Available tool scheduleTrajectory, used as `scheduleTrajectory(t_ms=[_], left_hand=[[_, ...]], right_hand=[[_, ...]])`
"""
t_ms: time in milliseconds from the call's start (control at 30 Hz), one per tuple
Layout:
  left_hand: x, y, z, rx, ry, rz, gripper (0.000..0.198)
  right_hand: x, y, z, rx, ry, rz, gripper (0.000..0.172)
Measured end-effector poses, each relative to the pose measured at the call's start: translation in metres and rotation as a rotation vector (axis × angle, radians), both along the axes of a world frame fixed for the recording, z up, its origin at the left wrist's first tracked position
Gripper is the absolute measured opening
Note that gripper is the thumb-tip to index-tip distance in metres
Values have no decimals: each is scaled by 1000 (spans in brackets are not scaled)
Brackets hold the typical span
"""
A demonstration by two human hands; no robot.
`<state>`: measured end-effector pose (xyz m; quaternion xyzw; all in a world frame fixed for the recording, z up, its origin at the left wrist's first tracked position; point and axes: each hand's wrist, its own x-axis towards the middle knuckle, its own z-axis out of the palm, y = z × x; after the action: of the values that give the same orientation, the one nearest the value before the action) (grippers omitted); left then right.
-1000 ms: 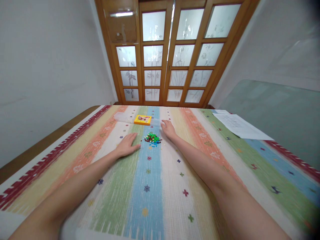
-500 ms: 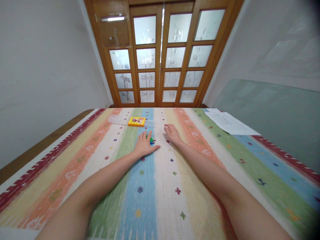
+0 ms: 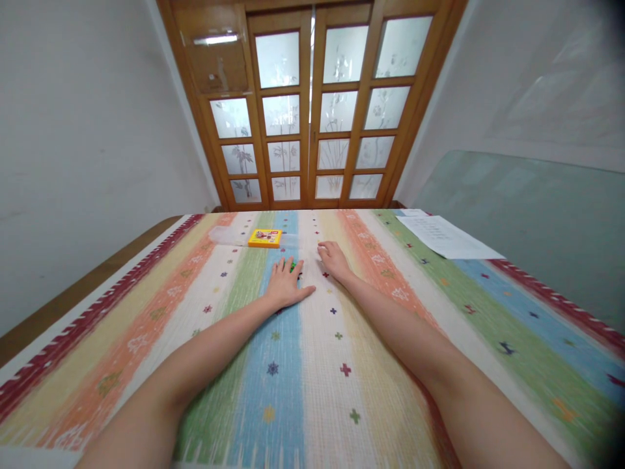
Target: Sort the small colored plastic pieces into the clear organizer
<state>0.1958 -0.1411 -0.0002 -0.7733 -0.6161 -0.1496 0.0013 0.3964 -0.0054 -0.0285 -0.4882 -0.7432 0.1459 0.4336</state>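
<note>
My left hand (image 3: 286,284) lies palm down with its fingers spread, over a few small green and dark pieces (image 3: 293,266). Only bits of those pieces show between and beside the fingers, so their kind is not clear. To the right, my right hand (image 3: 334,260) rests on its side on the cloth, fingers loosely curved, thumb apart, holding nothing that I can see. Beyond the left hand sits a flat yellow box (image 3: 265,238) with a printed picture on top.
Clear plastic wrapping (image 3: 224,236) lies around and under the box. A striped, patterned tablecloth (image 3: 322,391) covers the table. Printed paper sheets (image 3: 446,238) lie at the far right, by a pale green panel (image 3: 537,208). Wooden glass-paned doors (image 3: 312,130) stand behind.
My left hand has shifted slightly to the right, now hiding more of the small pieces. The right hand stays almost in place; the view has moved a little.
</note>
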Motion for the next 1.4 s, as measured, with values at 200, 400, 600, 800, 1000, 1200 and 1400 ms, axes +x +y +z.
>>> scheduleTrajectory(t_ms=[200, 400, 600, 800, 1000, 1200, 1400], left_hand=[[3, 21, 2, 61, -7, 116, 70], [8, 33, 10, 82, -23, 141, 45], [13, 31, 16, 101, 26, 117, 29], [15, 36, 17, 130, 89, 116, 23], [6, 38, 18, 114, 116, 112, 22], [-4, 40, 18, 99, 112, 91, 21], [-11, 44, 20, 84, 60, 32, 21]], right_hand=[[0, -1, 0, 1, -16, 4, 30], [0, 0, -1, 25, -22, 28, 31], [-1, -1, -2, 22, -16, 23, 31], [1, 0, -2, 23, -35, 23, 31], [0, -2, -2, 23, -22, 21, 30], [0, -5, 1, -5, -20, 18, 30], [0, -8, 4, -12, -22, 22, 29]])
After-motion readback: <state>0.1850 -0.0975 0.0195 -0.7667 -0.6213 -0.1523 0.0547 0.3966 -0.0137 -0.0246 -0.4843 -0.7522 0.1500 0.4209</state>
